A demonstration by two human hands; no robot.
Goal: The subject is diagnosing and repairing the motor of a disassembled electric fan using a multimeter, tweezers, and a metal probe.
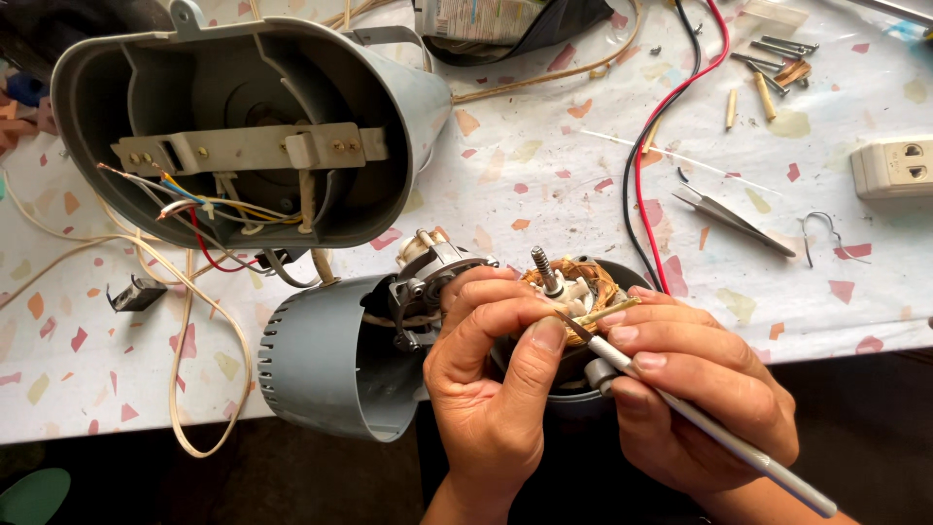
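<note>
My left hand (pixel 496 379) is wrapped around the fan motor (pixel 569 292), fingers curled over its top and thumb pressed up beside the copper windings, so the motor sits steady at the table's (pixel 544 165) near edge, half over my lap. My right hand (pixel 695 389) pinches a slim metal-handled tool (pixel 680 408) like a pen — thumb and first two fingers closed narrow on its shaft — and its dark tip meets a small yellowish sleeve (pixel 607 311) just ahead of my left thumbnail, right at the windings. The threaded shaft (pixel 542 267) stands just beyond my fingertips, tilted slightly away from me. To do this well, I judge the grip matters more than force: keep the left thumb as a rest for the tip, work in short nudges, and angle the tip along the sleeve instead of into the copper (the enamel on that wire looks easy to scrape). Left of my left hand lies the round grey motor cover (pixel 326 360), touching the motor; beyond it the big grey housing (pixel 243 126) lies open with coloured wires spilling out. Well past my right knuckles sit tweezers (pixel 734 219), red and black leads (pixel 671 126), a few screws (pixel 777 53) and a white socket (pixel 894 165) — all out of elbow range, which suits me.
</note>
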